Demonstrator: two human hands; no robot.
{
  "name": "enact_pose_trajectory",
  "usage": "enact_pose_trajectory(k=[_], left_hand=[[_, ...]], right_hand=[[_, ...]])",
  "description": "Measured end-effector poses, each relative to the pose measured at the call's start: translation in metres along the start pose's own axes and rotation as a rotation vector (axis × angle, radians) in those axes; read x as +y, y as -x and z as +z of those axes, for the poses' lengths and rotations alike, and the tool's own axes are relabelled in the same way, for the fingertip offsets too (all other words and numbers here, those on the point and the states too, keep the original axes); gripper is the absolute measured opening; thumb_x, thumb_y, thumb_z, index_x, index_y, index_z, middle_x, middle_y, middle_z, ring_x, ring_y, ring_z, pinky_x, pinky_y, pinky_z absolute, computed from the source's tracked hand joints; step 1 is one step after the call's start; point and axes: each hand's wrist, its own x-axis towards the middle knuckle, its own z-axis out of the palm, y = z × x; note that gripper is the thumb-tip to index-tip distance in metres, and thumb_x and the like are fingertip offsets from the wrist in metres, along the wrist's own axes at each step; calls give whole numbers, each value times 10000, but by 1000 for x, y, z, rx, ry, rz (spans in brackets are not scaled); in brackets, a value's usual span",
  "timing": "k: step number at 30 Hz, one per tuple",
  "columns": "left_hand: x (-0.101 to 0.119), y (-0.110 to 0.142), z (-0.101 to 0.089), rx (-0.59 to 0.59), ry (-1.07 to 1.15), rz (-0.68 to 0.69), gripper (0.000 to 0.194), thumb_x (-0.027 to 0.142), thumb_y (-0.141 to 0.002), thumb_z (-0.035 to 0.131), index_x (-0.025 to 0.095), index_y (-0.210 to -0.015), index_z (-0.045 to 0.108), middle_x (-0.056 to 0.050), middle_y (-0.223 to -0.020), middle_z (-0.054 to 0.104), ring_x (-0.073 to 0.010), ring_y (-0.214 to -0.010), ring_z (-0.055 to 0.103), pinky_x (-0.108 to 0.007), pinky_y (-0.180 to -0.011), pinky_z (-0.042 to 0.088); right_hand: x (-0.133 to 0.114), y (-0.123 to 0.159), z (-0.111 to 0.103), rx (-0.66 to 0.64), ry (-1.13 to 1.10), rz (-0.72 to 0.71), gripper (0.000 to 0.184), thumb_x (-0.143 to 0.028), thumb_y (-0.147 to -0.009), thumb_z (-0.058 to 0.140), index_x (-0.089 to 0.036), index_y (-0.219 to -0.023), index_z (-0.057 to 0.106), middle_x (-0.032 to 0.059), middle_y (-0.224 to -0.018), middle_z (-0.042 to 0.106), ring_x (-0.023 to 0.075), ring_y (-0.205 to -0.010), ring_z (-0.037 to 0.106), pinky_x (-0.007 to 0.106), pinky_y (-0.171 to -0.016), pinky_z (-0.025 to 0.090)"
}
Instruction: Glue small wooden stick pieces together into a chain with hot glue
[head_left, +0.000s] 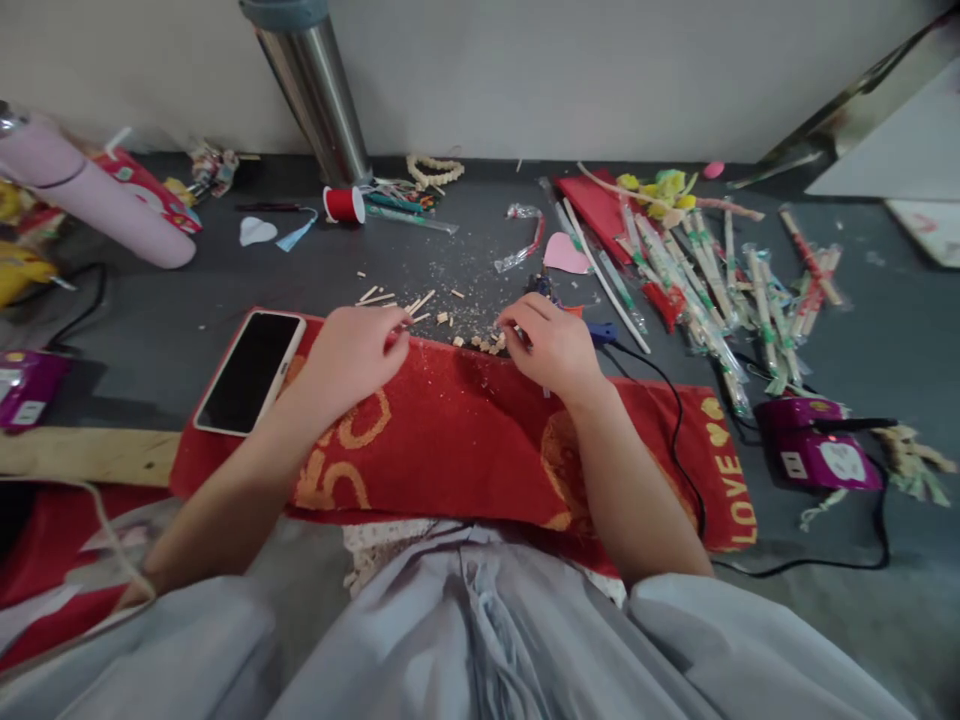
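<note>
My left hand is curled, thumb and fingertips together, at the far edge of the red towel. Short thin wooden sticks lie just beyond its fingers. Across from it, my right hand is also closed in a pinch, beside small pale wooden pieces. Whatever either pinch holds is too small or hidden to make out. Between the hands, crumbs and cut bits are scattered on the dark table. A blue tool handle with a black cord lies right of my right hand.
A phone rests on the towel's left end. Behind stand a steel flask and a red thread spool. Wrapped stick bundles cover the right side. Purple boxes and black cords lie near the right edge.
</note>
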Motion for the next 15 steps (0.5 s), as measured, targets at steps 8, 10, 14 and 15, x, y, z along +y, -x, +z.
enact_pose_trajectory(k=[8,10,14,15], left_hand=[[-72,55,-10,131,-295,-410,400,327,-866,524,116,-1179,656,-184,-1112,718,-358,-1015,647,-456,-883,501],[-80,62,-9,84,-370,-492,460,356,-837,596,73,-1196,641,-225,-1110,707,-403,-1059,624,-489,-903,496],[-82,69,-10,-15,-398,-665,581,442,-801,674,19,-1197,623,-274,-1070,698,-461,-1092,602,-517,-889,504],[-81,70,-10,-29,-386,-696,591,453,-802,675,16,-1195,620,-279,-1065,696,-464,-1101,597,-517,-884,507]], right_hand=[[-17,0,1,-69,26,-112,232,-166,-926,452,-159,-912,683,74,-928,715,153,-756,632,271,-632,453],[-20,0,2,-77,26,-129,233,-168,-926,455,-156,-913,688,72,-922,717,151,-748,633,268,-622,448],[-22,2,5,-68,37,-160,238,-168,-919,458,-158,-916,696,65,-916,722,150,-754,641,262,-618,443],[-23,2,5,-68,43,-164,239,-170,-919,457,-159,-916,696,64,-918,722,150,-756,642,261,-617,441]])
